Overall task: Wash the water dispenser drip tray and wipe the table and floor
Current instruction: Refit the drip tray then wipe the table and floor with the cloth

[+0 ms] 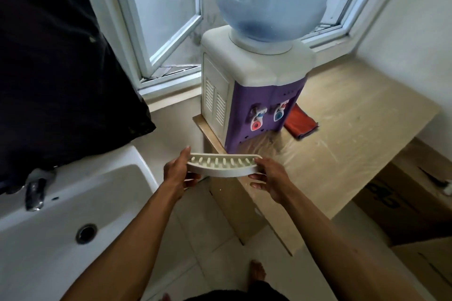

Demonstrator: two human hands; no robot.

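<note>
Holding the drip tray (223,166) clear of the dispenser (254,95), left hand (176,173) and right hand (271,178) each gripped one end; washing at the sink (80,203) looked unstarted, table (342,134) and floor (208,239) unwiped.

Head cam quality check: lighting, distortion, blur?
Head view: daylight from the windows backlights the scene; forearms and lower corners fall dark; wide-angle bend on the frames and sink; glare on the table covering; drip tray sharp in both hands, left hand, right hand.
</note>
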